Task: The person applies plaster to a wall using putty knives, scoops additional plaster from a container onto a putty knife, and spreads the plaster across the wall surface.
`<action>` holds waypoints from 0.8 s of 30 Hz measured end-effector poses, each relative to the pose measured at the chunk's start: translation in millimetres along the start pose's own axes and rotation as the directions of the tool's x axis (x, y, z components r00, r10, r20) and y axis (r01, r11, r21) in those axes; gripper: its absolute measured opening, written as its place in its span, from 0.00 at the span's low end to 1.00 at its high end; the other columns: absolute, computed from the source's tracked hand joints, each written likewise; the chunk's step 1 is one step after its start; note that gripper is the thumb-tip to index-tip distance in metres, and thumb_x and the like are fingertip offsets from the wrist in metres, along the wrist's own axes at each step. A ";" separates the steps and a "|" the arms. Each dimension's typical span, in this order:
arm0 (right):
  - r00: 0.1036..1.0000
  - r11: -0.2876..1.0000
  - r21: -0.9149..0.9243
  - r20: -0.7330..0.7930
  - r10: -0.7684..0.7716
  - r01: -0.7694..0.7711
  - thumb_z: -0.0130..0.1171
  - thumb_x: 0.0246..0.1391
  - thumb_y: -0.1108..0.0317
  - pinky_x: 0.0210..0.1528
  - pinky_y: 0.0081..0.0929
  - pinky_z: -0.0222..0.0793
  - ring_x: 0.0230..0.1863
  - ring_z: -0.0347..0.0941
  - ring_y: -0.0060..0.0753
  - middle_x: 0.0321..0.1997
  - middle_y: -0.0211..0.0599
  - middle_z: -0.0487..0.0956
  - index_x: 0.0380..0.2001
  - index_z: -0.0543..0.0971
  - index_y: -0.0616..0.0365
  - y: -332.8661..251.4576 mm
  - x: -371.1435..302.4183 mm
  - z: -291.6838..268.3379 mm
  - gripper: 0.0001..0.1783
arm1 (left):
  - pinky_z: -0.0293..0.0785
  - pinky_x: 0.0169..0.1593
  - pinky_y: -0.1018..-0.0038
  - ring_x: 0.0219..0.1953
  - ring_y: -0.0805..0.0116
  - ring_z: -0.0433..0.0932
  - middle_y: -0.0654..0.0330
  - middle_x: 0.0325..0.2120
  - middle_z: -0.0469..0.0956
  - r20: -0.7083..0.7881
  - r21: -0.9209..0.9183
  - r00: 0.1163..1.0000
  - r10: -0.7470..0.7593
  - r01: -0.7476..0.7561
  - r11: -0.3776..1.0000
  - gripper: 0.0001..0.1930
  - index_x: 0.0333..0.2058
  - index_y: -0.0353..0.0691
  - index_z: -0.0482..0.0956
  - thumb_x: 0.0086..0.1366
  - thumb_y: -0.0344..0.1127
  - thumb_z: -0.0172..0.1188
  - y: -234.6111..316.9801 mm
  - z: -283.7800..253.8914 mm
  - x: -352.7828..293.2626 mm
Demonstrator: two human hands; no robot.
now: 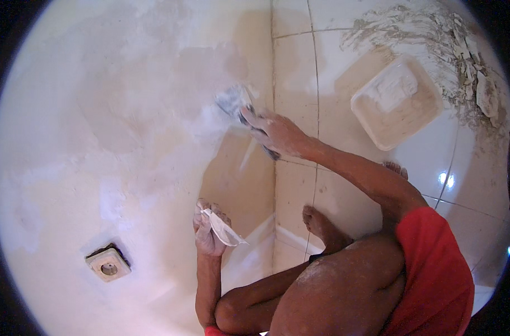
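My right hand (280,133) is closed round the dark handle of a putty knife (231,102). Its broad blade, coated with white filler, lies against the patchy wall (137,129) near the floor corner. Lower down, my left hand (209,231) grips a thin, curved white piece (224,228) that looks smeared with filler; its exact kind does not show. White residue covers the fingers of both hands. To the right of my right hand, a shallow cream plastic tub (397,103) stands on the tiles with white filler inside.
A wall socket (108,267) sits loose from its opening at the lower left. Dried filler scraps (484,92) and smears litter the tiled floor (355,190) beyond the tub. My bare foot (322,224) and bent knees occupy the space below my right arm.
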State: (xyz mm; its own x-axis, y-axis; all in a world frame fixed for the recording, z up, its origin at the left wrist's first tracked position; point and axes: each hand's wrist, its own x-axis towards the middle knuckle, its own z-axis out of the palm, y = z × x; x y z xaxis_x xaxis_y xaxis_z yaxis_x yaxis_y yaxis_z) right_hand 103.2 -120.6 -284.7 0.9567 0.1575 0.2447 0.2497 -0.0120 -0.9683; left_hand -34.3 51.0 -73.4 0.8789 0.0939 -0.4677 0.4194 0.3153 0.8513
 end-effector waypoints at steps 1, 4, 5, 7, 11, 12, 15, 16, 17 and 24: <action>0.999 1.000 -0.013 0.046 -0.021 0.021 0.51 0.56 0.63 0.41 0.43 0.71 0.34 0.74 0.56 0.33 0.57 0.76 0.60 0.63 0.61 1.1 -11.2 -7.0 0.29 | 0.75 0.31 0.77 0.28 0.73 0.74 0.62 0.30 0.72 0.004 0.000 1.000 0.001 -0.001 1.000 0.13 0.42 0.43 0.63 0.65 0.35 0.58 0.3 -0.3 1.7; 1.000 0.999 0.044 -0.012 0.008 -0.007 0.52 0.58 0.62 0.38 0.38 0.70 0.31 0.73 0.47 0.30 0.51 0.75 0.61 0.63 0.59 11.6 0.7 -23.9 0.29 | 0.74 0.29 0.77 0.26 0.73 0.73 0.63 0.29 0.71 0.131 -0.068 0.991 -0.012 0.021 0.997 0.13 0.42 0.43 0.63 0.64 0.35 0.59 -1.6 1.6 5.9; 0.992 0.990 0.129 -0.106 0.066 -0.052 0.52 0.58 0.60 0.35 0.37 0.70 0.27 0.73 0.42 0.27 0.49 0.74 0.60 0.66 0.59 15.9 13.0 -31.4 0.28 | 0.73 0.28 0.77 0.25 0.73 0.72 0.63 0.28 0.70 0.067 -0.052 0.998 -0.008 0.011 0.999 0.13 0.41 0.43 0.63 0.64 0.35 0.59 -2.6 3.3 3.6; 0.969 0.971 0.112 -0.105 0.223 -0.211 0.52 0.58 0.58 0.30 0.32 0.70 0.24 0.71 0.31 0.22 0.45 0.72 0.55 0.72 0.60 10.8 56.0 -55.6 0.25 | 0.73 0.27 0.78 0.24 0.74 0.72 0.64 0.27 0.70 -0.002 -0.034 1.000 -0.001 0.001 0.999 0.13 0.41 0.43 0.63 0.64 0.35 0.59 -2.0 6.1 -0.6; 0.911 0.804 0.449 0.062 0.408 -0.390 0.54 0.57 0.57 0.26 0.30 0.70 0.21 0.69 0.24 0.19 0.43 0.70 0.49 0.74 0.62 8.8 102.7 -63.3 0.23 | 0.73 0.27 0.77 0.24 0.73 0.71 0.63 0.26 0.69 -0.006 -0.031 1.000 0.002 -0.002 1.000 0.13 0.41 0.43 0.63 0.64 0.35 0.59 -1.0 2.0 -1.8; 0.932 0.853 0.388 0.053 0.358 -0.349 0.54 0.56 0.58 0.27 0.32 0.70 0.22 0.70 0.29 0.19 0.46 0.71 0.47 0.75 0.63 5.3 103.9 -59.2 0.21 | 0.73 0.27 0.77 0.24 0.73 0.72 0.63 0.26 0.70 -0.008 -0.060 1.000 0.005 -0.005 0.998 0.12 0.41 0.43 0.64 0.64 0.34 0.59 -0.6 -0.4 -2.4; 0.988 0.973 0.196 -0.076 0.137 -0.119 0.53 0.55 0.60 0.30 0.36 0.70 0.23 0.72 0.44 0.21 0.50 0.73 0.44 0.75 0.64 0.4 90.8 -35.3 0.19 | 0.74 0.28 0.76 0.25 0.73 0.72 0.62 0.26 0.70 0.043 -0.046 0.999 -0.013 0.015 0.999 0.11 0.41 0.43 0.64 0.65 0.33 0.58 -1.5 3.2 0.6; 0.983 0.997 0.047 -0.176 -0.057 0.066 0.53 0.55 0.61 0.32 0.38 0.71 0.24 0.73 0.52 0.22 0.52 0.74 0.44 0.75 0.63 -1.2 81.7 -24.4 0.19 | 0.74 0.28 0.76 0.25 0.73 0.72 0.62 0.26 0.70 0.042 -0.046 0.999 -0.015 0.017 0.999 0.11 0.41 0.43 0.64 0.65 0.33 0.58 -1.3 7.9 0.6; 0.983 0.997 0.047 -0.176 -0.055 0.064 0.53 0.55 0.61 0.32 0.38 0.71 0.24 0.73 0.52 0.22 0.52 0.74 0.44 0.75 0.63 -4.2 70.4 -17.2 0.19 | 0.74 0.28 0.77 0.25 0.73 0.72 0.62 0.27 0.70 -0.015 -0.004 1.000 -0.003 0.002 1.000 0.11 0.41 0.43 0.64 0.65 0.33 0.58 -2.0 14.0 1.0; 0.995 0.998 0.007 0.068 0.069 -0.070 0.52 0.55 0.59 0.39 0.44 0.71 0.32 0.75 0.57 0.29 0.58 0.76 0.51 0.69 0.66 -6.0 35.0 -47.1 0.24 | 0.73 0.28 0.76 0.25 0.74 0.72 0.62 0.27 0.70 0.082 -0.070 0.997 0.002 0.004 0.998 0.10 0.40 0.43 0.64 0.66 0.33 0.57 2.3 4.9 1.8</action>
State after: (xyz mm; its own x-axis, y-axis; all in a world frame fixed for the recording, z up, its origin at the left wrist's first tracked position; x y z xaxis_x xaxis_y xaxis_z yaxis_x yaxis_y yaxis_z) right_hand 142.3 -161.6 -267.9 0.9593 0.2232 0.1732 0.1811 -0.0156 -0.9833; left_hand -30.6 47.3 -71.2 0.8953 0.0170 -0.4452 0.4059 0.3809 0.8308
